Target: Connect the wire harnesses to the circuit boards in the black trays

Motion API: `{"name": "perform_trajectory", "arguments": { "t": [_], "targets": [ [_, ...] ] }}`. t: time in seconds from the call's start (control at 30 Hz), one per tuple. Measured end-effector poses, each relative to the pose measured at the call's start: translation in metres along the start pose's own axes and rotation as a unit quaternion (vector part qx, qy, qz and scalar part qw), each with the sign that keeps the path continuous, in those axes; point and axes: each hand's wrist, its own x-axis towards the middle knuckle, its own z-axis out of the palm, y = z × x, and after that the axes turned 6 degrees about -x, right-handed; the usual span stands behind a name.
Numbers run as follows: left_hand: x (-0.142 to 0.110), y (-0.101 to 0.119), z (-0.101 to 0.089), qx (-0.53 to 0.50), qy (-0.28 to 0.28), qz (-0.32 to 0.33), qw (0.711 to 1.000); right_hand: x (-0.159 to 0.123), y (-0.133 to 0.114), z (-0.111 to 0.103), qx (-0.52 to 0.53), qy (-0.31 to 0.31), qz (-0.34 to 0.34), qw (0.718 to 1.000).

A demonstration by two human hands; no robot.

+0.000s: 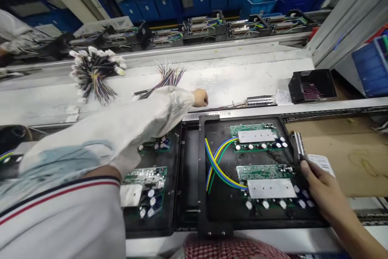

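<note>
My left hand (200, 97), at the end of a loose white sleeve, is closed above the white bench near its front edge. Thin dark wires (224, 108) run just beside it; what its fingers hold, if anything, is hidden. My right hand (323, 188) grips a silver-and-black striped strip (299, 144) with dark wires, over the right edge of a black tray (224, 210). A white label (321, 163) shows behind that hand. Two green circuit boards (257, 172) with silver plates lie in the tray, with blue, yellow and green wires (222, 170) at their left.
A similar striped strip (260, 100) lies on the bench beside a black bin (313, 85). Wire bundles (168, 76) and a bunch of white-plugged cables (96, 74) lie farther left. Another black tray (151, 224) with boards is left. A co-worker's sleeve (18, 32) shows at far left.
</note>
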Motion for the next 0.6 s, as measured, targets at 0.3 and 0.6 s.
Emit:
{"name": "perform_trajectory", "arguments": {
  "t": [0.3,0.6],
  "targets": [
    [0.047,0.018,0.034,-0.057,-0.064,0.021,0.996,-0.009,-0.034,-0.003,0.011,-0.109,0.026,0.994],
    [0.06,0.019,0.016,0.01,-0.074,0.003,0.997,0.104,-0.128,-0.028,-0.113,-0.002,-0.202,0.973]
  ]
}}
